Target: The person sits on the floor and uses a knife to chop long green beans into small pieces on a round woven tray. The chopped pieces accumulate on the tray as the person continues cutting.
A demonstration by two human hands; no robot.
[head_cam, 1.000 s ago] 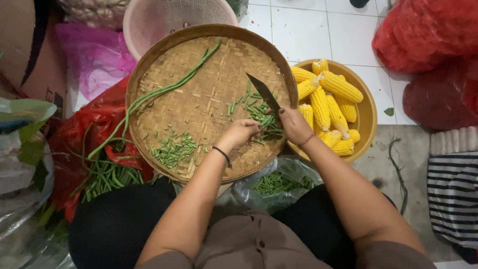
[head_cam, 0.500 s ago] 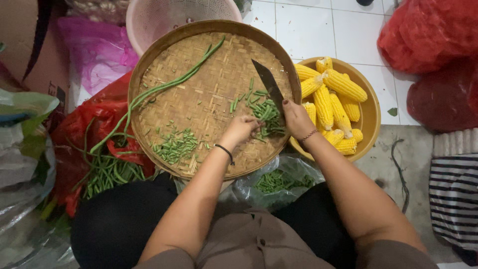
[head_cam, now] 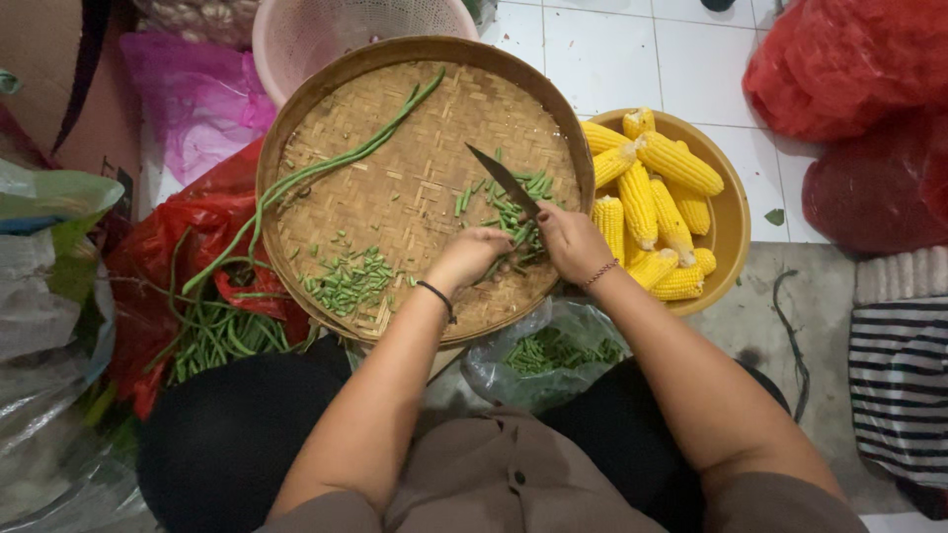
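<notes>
A round woven bamboo tray [head_cam: 415,188] lies in front of me. My right hand [head_cam: 568,237] grips a dark-bladed knife [head_cam: 502,180], its blade pointing up-left over a bunch of cut green long beans [head_cam: 509,212]. My left hand [head_cam: 472,255] presses down on that bunch at the tray's lower right. A small heap of chopped bean pieces [head_cam: 348,279] sits at the tray's lower left. Whole long beans [head_cam: 336,166] trail from the tray's top across its left rim.
A yellow bowl of corn cobs [head_cam: 657,202] stands right of the tray. More long beans [head_cam: 212,331] lie on red plastic at left, a clear bag of cut beans [head_cam: 553,353] by my knees. A pink basket [head_cam: 346,30] is behind, red sacks [head_cam: 859,109] at right.
Both hands have stayed over the bean bunch; the knife has shifted a little along the bunch and more short cut pieces lie around the blade.
</notes>
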